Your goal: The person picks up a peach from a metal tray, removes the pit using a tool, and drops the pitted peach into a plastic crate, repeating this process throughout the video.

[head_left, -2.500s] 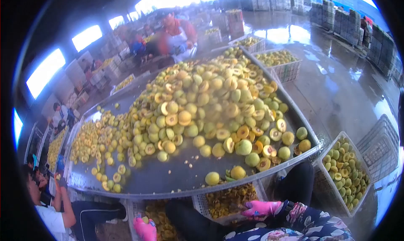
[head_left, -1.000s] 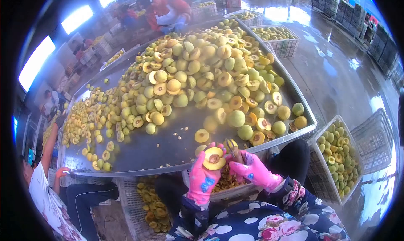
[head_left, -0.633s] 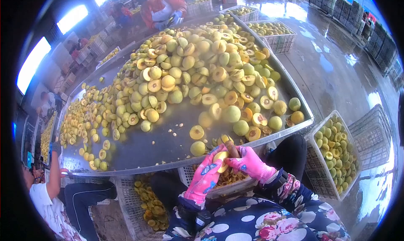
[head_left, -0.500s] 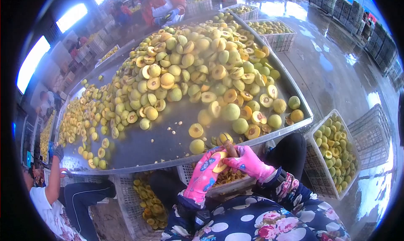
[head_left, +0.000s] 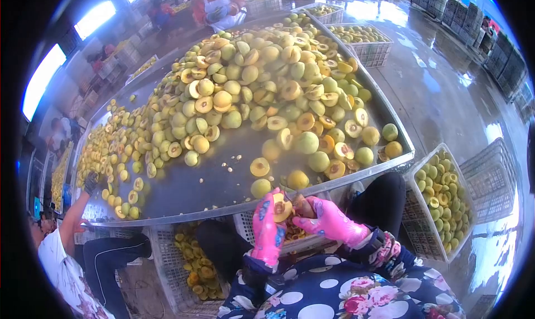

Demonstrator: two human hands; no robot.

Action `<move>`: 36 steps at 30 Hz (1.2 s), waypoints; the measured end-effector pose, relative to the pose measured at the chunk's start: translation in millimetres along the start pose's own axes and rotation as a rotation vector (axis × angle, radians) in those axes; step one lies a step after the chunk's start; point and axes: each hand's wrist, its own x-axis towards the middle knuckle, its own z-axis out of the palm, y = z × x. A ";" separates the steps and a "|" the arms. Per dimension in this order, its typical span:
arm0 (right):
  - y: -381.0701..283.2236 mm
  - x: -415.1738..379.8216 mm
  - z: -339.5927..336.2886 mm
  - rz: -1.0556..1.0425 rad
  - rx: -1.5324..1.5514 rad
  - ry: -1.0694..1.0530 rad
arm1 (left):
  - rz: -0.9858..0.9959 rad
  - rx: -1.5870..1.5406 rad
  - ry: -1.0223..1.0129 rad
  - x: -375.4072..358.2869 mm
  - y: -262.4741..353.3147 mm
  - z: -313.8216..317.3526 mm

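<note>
My left hand, in a pink patterned glove, holds a peach half with its cut face and central hollow turned up. Close beside it, my right hand, also gloved in pink, is closed on a small brown-handled tool; the tool's working end is hard to make out at the fruit. Both hands are just off the near rim of a metal table. Below them a crate contains cut fruit pieces. Whole and halved peaches lie heaped on the table.
Crates of peaches stand to my right and beyond the table. Another crate with fruit pieces sits left of my legs. A co-worker's gloved hand reaches onto the table's left end. Wet floor lies at right.
My hands have drawn slightly apart, and the peach half has tipped so its cut face shows more. The co-worker's hand at left has moved up onto the fruit.
</note>
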 end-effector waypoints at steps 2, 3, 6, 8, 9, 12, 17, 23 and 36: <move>6.3 -8.4 0.2 0.008 -0.057 -0.022 | -0.048 -0.065 -0.019 -0.1 4.8 -1.7; 1.7 -14.3 0.2 0.033 -0.066 -0.048 | -0.066 -0.099 -0.026 -3.3 9.9 4.2; -11.8 -23.9 4.3 0.091 -0.087 -0.127 | -0.093 -0.133 -0.087 -5.0 8.6 4.7; -11.1 -26.5 8.5 0.041 -0.101 -0.127 | -0.103 -0.125 -0.102 -5.5 5.9 5.9; -14.7 -24.7 7.6 0.147 -0.095 -0.178 | -0.110 -0.117 -0.088 -6.4 4.8 6.8; -15.0 -28.7 9.8 0.000 -0.053 -0.117 | -0.112 -0.122 -0.065 -7.9 2.9 8.1; -25.3 -29.7 10.2 0.163 0.009 -0.178 | -0.116 -0.121 -0.038 -11.8 3.1 11.6; 7.9 -30.7 27.5 0.027 -0.090 -0.068 | -0.072 -0.097 -0.027 -14.6 -0.2 16.3; 22.4 -24.2 36.3 0.058 -0.148 -0.065 | -0.051 0.043 0.046 -8.2 -11.3 11.1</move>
